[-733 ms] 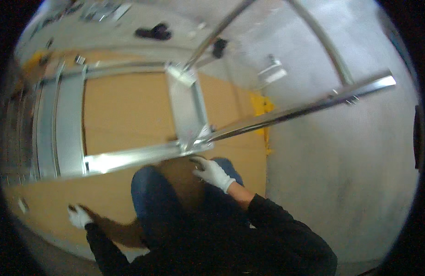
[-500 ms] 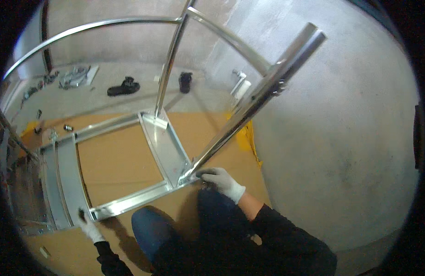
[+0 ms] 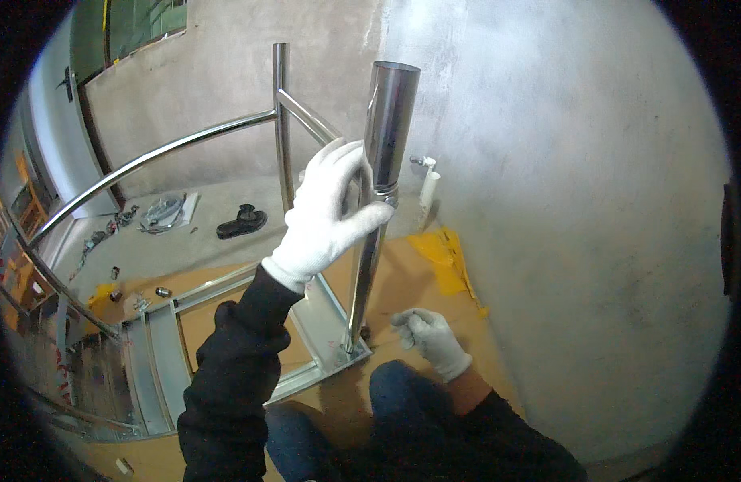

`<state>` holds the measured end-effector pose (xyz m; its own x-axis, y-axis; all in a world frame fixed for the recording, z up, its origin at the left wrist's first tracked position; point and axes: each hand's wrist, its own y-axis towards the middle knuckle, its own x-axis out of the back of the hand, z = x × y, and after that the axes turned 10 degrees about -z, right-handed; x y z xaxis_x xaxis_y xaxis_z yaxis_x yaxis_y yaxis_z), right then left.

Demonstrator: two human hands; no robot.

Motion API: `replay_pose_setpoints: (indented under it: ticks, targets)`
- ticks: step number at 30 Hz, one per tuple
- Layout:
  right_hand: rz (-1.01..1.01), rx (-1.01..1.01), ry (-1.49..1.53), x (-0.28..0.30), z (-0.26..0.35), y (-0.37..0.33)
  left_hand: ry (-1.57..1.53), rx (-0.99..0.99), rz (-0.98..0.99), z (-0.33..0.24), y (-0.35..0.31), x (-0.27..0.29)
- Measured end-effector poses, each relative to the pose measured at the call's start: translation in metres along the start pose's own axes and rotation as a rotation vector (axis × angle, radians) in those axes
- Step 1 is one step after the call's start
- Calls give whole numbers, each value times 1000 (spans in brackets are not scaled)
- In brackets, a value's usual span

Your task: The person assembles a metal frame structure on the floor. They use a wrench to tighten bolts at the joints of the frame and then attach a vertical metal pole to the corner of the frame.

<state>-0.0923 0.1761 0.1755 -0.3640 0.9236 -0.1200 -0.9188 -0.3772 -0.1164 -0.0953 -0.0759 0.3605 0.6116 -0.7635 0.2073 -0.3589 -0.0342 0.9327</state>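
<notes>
A shiny steel post [image 3: 390, 120] rises from the near right corner of a low metal frame [image 3: 326, 329]. My left hand [image 3: 322, 209], in a white glove, is wrapped round the post below its wide top, the thumb lying across by a collar. A curved steel rail [image 3: 162, 161] joins a second upright [image 3: 281, 76] behind it. My right hand [image 3: 439, 345], gloved too, is beside the foot of the post and apart from it. Its fingers are bent together, and what is in them, if anything, is too small to make out.
Cardboard [image 3: 403, 277] lies under the frame, with a yellow sheet [image 3: 441, 257] by the grey wall [image 3: 579, 241] on the right. A white pipe [image 3: 429, 193] stands at that wall. Behind are a black sandal [image 3: 242, 223], coiled hoses [image 3: 162, 213] and a door [image 3: 65, 120].
My left hand has gone from the frame's near left edge up to the post and gripped it. My right hand has come off the frame's corner. The view has shifted, and the post looks more upright.
</notes>
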Motion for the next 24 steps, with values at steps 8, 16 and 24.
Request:
replay_pose_setpoints:
  ticks: [8, 16, 24]
  targets:
    - [-38, 392, 47, -19, 52, 3, -136, 102, 134, 6, 11, 0]
    - [-287, 1342, -599, -37, 154, 17, -252, 166, 6, -13, 6, -8]
    - [-275, 1447, -864, -45, 184, 18, 268, -92, 110, -30, 0, 3]
